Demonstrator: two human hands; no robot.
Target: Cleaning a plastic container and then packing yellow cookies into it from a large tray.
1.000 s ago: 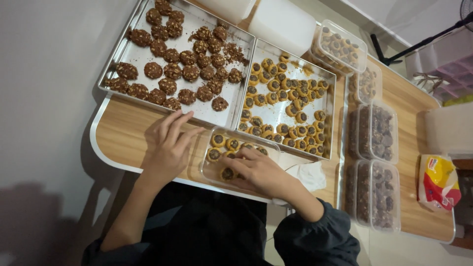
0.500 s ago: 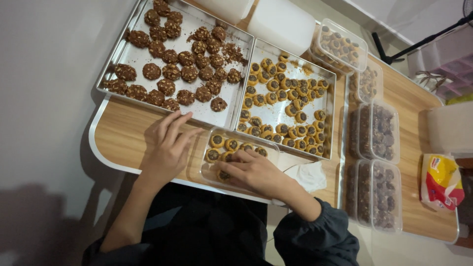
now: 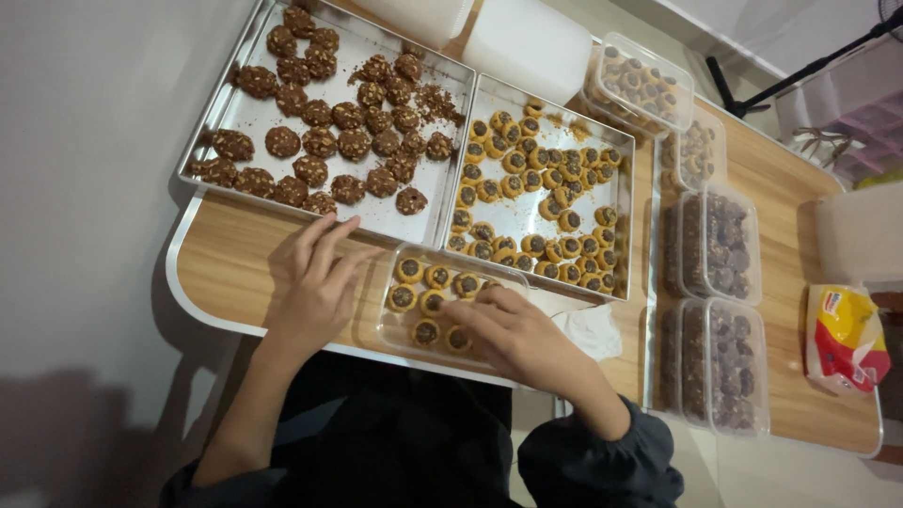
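The clear tub (image 3: 400, 325) of small tarts sits between both hands: left hand (image 3: 315, 282) open beside it, right hand (image 3: 513, 334) loosely curled over the tarts.

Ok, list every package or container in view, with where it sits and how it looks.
Clear plastic tub: table's near edge, under both hands, half-filled with golden cookies.
Lidded clear tubs: stacked along the right side, dark cookies inside.
Yellow-and-red pouch: far right, crumpled.
White boxes: behind the trays, plain.

My left hand (image 3: 315, 282) lower left of centre, palm down, fingers (image 3: 324, 240) spread flat and pointing up-frame, bare forearm trailing down-left, my right hand (image 3: 513, 334) lower centre, fingers (image 3: 470, 315) curled pointing left, dark sleeve at wrist
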